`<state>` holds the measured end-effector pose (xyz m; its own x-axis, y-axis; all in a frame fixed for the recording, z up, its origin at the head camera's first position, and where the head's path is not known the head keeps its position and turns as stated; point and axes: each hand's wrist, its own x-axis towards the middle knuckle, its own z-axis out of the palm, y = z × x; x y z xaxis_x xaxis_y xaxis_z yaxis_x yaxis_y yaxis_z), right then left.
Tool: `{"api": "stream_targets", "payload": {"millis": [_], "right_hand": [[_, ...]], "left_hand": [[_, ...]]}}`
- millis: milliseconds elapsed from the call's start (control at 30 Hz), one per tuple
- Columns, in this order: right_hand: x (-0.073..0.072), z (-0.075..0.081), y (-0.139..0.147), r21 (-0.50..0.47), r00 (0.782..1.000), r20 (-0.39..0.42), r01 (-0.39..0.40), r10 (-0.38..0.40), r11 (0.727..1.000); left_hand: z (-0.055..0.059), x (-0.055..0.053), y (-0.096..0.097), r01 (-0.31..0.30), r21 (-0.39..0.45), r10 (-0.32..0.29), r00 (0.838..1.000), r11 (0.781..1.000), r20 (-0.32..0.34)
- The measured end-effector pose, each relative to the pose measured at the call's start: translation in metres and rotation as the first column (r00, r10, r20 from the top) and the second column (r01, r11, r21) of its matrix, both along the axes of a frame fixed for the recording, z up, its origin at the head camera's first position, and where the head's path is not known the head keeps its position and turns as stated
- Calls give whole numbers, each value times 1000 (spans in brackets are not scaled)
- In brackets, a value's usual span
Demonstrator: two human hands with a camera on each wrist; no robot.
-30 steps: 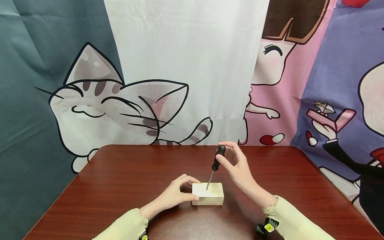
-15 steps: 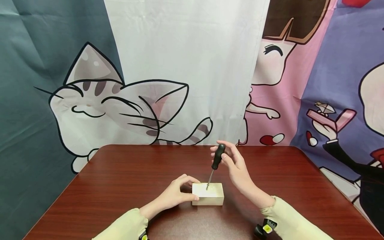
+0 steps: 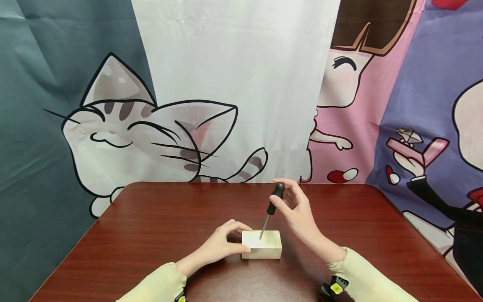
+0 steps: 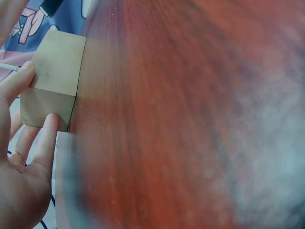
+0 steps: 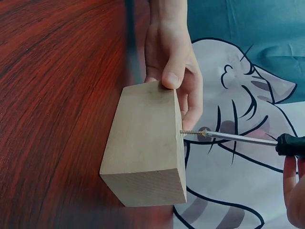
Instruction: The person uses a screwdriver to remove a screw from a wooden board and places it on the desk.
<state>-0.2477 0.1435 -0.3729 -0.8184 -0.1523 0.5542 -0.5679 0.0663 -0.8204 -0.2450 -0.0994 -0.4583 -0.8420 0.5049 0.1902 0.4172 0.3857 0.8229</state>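
My left grip (image 3: 219, 243) is pinching the wooden block (image 3: 269, 253) well short of the counter's (image 3: 170, 209) far edge, a screw (image 5: 191, 132) stands in its top, and the screwdriver (image 3: 276, 198), pinched in my right grip (image 3: 298, 207), is best turned in line with it.

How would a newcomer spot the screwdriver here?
On the reddish-brown table sits a pale wooden block, gripped by the left hand. The screwdriver slants up from a screw in the block's top to the right hand. Unlike the pale block and small screw, it has a black handle on a thin metal shaft.
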Motion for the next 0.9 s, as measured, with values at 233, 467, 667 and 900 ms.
{"api": "stream_targets", "payload": {"millis": [233, 467, 667, 900], "right_hand": [[-1, 1, 0, 60, 1000, -19, 1, 0, 998], [-4, 5, 2, 149, 998, -43, -28, 35, 988], [-8, 10, 4, 158, 986, -63, -145, 157, 977], [-9, 9, 3, 80, 985, -39, -163, 166, 983]], "left_hand": [[0, 0, 0, 0, 3, 0, 1000, 1000, 0], [-1, -1, 0, 3, 4, -3, 1000, 1000, -12], [-1, -2, 0, 2, 7, -2, 1000, 1000, -27], [-3, -3, 0, -1, 3, 1, 1000, 1000, -28]]}}
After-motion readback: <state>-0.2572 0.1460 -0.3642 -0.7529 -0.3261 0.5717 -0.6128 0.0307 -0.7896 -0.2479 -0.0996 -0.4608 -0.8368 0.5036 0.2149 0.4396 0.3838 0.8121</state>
